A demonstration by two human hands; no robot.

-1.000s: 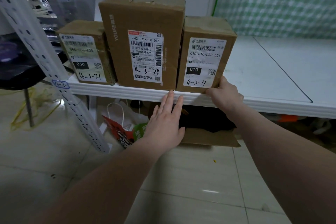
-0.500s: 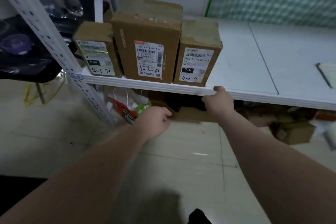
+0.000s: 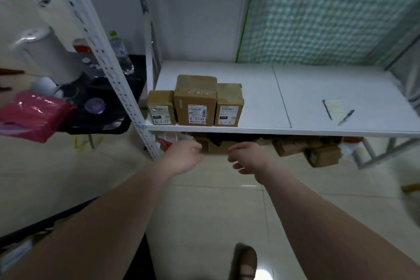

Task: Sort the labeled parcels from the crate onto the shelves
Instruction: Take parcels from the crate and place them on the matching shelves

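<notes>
Three labelled cardboard parcels stand side by side at the left front of the white shelf (image 3: pixel 318 130): a small one (image 3: pixel 161 108), a taller middle one (image 3: pixel 196 100) and a right one (image 3: pixel 229 104). Their white labels face me. My left hand (image 3: pixel 184 158) hangs below the shelf edge, fingers loosely curled, holding nothing. My right hand (image 3: pixel 246 159) hangs beside it, also loosely curled and empty. Both hands are apart from the parcels and the shelf. The crate is not in view.
A perforated white upright (image 3: pixel 106 61) rises at the shelf's left corner. A pen (image 3: pixel 346 117) and a notepad (image 3: pixel 333 107) lie on the shelf's right half. More boxes (image 3: pixel 318 154) sit on the floor under the shelf. A dark side table (image 3: pixel 106 107) with a kettle stands left.
Both hands have left the shelf edge and dropped back below it. The view has pulled away and upward, so the parcels look smaller and farther off.
</notes>
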